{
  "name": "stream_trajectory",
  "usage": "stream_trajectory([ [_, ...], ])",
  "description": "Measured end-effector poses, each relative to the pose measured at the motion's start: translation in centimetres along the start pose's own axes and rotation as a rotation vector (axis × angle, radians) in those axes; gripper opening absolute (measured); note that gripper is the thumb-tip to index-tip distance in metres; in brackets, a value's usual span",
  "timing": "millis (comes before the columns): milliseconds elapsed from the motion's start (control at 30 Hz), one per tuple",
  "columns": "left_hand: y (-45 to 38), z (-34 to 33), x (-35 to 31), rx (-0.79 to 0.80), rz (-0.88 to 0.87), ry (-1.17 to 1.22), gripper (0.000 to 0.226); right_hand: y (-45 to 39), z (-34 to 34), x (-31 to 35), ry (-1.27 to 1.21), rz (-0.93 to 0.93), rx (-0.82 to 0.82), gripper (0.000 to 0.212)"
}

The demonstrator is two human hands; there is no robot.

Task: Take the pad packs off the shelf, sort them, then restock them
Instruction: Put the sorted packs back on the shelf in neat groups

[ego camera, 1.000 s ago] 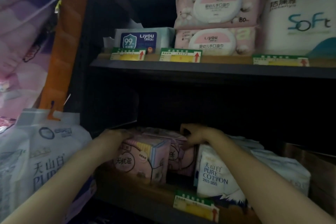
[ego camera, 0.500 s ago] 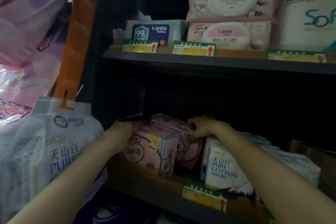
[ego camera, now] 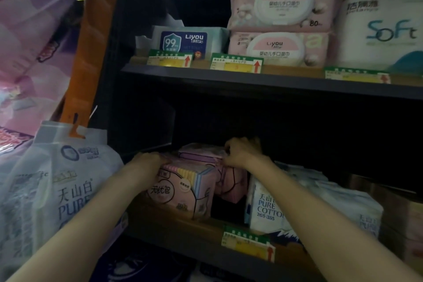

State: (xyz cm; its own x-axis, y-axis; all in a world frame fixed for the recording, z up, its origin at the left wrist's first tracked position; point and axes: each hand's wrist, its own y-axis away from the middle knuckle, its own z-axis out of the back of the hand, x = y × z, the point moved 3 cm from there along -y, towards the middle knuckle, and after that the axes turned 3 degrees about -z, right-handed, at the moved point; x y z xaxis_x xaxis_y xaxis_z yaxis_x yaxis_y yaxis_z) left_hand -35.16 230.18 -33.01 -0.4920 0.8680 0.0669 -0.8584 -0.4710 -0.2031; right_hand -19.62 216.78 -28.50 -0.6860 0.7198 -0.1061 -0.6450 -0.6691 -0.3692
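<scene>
A shop aisle: dark shelves (ego camera: 263, 76) carry green-and-yellow price tags (ego camera: 237, 64) along their front edges, with packaged wipes (ego camera: 283, 3) and tissue rolls (ego camera: 384, 32) at upper right, pad packs (ego camera: 183, 188) below, and bagged goods (ego camera: 57, 190) hanging at lower left.

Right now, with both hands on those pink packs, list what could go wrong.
1. The left hand rests on the front pink pack, which stands near the lower shelf's edge; a careless pull may tip it off.
2. The right hand grips the rear pink pack, which is tilted against the white Pure Cotton pack; lifting it could drag that pack along.
3. The shelf is dark, so similar packs may get mis-sorted.
</scene>
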Motion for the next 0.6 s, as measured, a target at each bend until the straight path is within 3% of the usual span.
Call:
stream_trajectory([
  [133,0.1,-0.2,0.1,0.006,0.015,-0.011,0.061,0.3,-1.1,0.1,0.114,-0.024,0.032,0.033],
  [300,-0.1,-0.5,0.1,0.002,0.031,-0.002,0.061,1.3,-0.4,-2.4,-0.318,-0.056,0.251,0.058],
  [433,-0.2,-0.4,0.1,0.003,0.037,-0.009,0.063,0.6,0.8,-2.6,-0.211,-0.079,0.124,0.054],
  [600,0.1,-0.1,-0.1,-0.010,0.006,-0.027,0.060,-0.8,0.2,-0.8,-0.064,-0.070,0.108,0.050],
])
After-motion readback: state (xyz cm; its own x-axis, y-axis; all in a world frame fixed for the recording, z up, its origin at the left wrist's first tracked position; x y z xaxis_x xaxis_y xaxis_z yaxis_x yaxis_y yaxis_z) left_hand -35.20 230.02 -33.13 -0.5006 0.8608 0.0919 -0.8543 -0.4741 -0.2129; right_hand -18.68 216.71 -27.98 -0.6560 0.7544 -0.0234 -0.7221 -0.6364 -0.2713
